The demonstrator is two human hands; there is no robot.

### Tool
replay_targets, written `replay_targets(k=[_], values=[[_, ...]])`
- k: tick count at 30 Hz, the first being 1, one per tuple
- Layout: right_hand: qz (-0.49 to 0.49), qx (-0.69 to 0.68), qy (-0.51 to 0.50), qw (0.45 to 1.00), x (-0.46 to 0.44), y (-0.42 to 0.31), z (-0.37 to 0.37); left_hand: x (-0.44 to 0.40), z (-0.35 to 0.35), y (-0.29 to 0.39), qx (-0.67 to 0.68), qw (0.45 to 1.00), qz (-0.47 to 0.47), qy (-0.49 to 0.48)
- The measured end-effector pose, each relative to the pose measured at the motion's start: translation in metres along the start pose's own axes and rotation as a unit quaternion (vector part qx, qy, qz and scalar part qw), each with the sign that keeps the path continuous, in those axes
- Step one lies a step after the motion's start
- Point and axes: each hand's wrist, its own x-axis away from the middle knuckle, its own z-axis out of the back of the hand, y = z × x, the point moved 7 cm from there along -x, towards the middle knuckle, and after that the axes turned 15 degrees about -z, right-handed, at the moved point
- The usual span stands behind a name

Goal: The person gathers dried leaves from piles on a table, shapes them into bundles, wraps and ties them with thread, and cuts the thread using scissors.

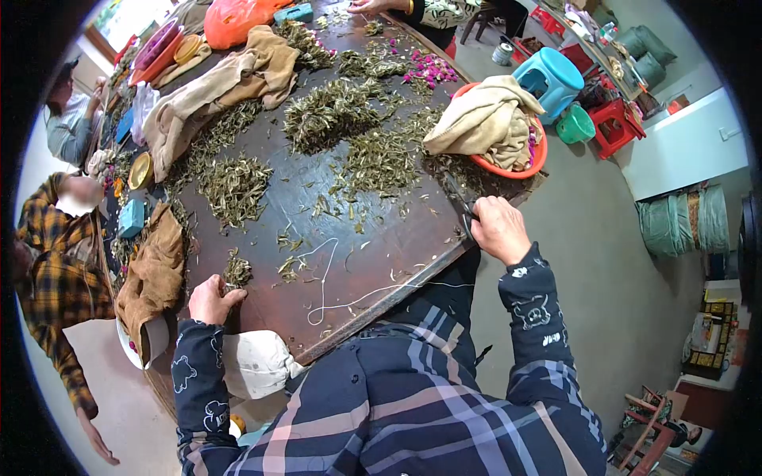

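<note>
My left hand [213, 301] is at the near left edge of the table, thumb and fingers closed around the base of a small bunch of dried leaves [238, 270]. In my right hand [502, 230] is a pair of scissors [467, 213] with dark handles, held at the table's right edge; its blades point away from me, over leaf scraps. A thin white string [324, 278] lies loosely curled on the dark table [278, 214] between my hands. Larger heaps of dried leaves [329, 115] spread beyond it.
An orange basin [542, 151] with a beige cloth [488, 119] stands at the right corner. Pink flowers [429, 67] lie farther back. A brown cloth [155, 262] is at the left, beside a person in checked clothing [59, 246]. Blue [549, 75] and red stools [615, 127] stand right.
</note>
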Motion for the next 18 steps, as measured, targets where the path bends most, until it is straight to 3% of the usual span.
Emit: replay_targets(k=[4,6,7,9,11,14,18], values=[[-0.035,-0.222,-0.175,0.959,-0.001,-0.025,0.018,0.004,0.003,0.0,0.031,0.999,0.006,0.039],[-0.043,-0.356,-0.213,0.909,0.0,-0.039,0.018,0.006,0.004,-0.002,0.015,0.999,0.014,0.049],[-0.029,-0.352,-0.203,0.913,0.0,-0.047,0.016,0.008,0.007,-0.002,0.021,0.997,0.016,0.066],[-0.14,-0.551,-0.301,0.766,0.002,-0.055,-0.001,0.007,0.01,0.002,-0.009,0.999,0.003,0.044],[-0.164,-0.617,-0.352,0.684,0.004,-0.076,0.004,0.001,0.016,0.003,0.005,0.999,0.006,0.049],[-0.094,-0.666,-0.294,0.679,0.003,-0.106,0.005,-0.001,0.01,-0.002,0.024,1.0,0.007,-0.015],[-0.122,-0.597,-0.355,0.709,0.005,-0.13,0.012,-0.007,0.006,-0.011,0.027,0.999,-0.018,0.006]])
